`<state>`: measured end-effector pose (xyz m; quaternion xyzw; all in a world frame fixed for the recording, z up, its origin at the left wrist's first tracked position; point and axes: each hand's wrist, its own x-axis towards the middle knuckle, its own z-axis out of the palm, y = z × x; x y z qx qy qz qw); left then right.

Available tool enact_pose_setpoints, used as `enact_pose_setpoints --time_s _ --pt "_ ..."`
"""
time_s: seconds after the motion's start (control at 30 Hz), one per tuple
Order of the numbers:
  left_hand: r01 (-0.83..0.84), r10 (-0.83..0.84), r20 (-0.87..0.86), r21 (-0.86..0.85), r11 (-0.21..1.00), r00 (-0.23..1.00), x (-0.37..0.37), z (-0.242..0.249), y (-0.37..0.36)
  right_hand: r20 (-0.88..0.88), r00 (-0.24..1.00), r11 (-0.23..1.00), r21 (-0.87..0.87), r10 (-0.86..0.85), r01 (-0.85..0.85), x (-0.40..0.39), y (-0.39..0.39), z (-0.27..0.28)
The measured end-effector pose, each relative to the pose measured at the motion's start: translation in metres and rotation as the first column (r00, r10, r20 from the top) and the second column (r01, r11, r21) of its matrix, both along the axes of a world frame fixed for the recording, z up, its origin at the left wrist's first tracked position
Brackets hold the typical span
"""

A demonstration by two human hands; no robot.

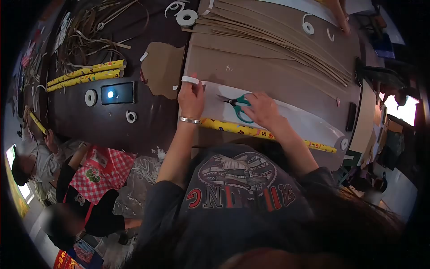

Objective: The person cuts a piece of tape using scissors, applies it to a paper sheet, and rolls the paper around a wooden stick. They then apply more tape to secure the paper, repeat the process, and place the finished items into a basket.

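My left hand [191, 101], a metal bracelet at its wrist, is closed on a short white strip of tape [191, 80] at the left end of a long white paper sheet [295, 115]. Scissors [232, 102] with teal handles lie across the sheet, blades apart and pointing left toward that hand. At their handles is my right hand [262, 110], its fingers curled around them. Just below both hands, a yellow patterned roll [242, 129] runs along the near edge of the table, partly hidden under my right forearm.
Long brown strips [277, 42] lie across the table's far side. Tape rolls [187, 18] sit on it. To the left are yellow tubes [85, 76], a phone [118, 93] with a bright light and brown cardboard [162, 67]. Other people sit at lower left.
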<state>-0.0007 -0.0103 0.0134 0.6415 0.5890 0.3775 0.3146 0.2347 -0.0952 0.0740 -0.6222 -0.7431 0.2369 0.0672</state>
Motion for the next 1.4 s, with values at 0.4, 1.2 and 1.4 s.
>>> enact_pose_setpoints --time_s 0.4,1.2,1.4 --pt "-0.057 0.053 0.092 0.040 0.998 0.994 0.000 0.005 -0.003 0.194 0.970 0.987 -0.093 0.150 -0.134 0.000 -0.003 -0.004" --pt "0.033 0.014 0.425 -0.101 0.994 0.905 -0.008 0.024 -0.038 0.334 0.916 0.971 0.013 0.222 -0.240 0.003 0.035 0.077" --pt "0.217 -0.239 0.022 0.346 0.913 0.971 -0.014 0.021 -0.082 0.372 0.856 0.929 -0.236 0.358 -0.286 -0.015 0.040 0.124"
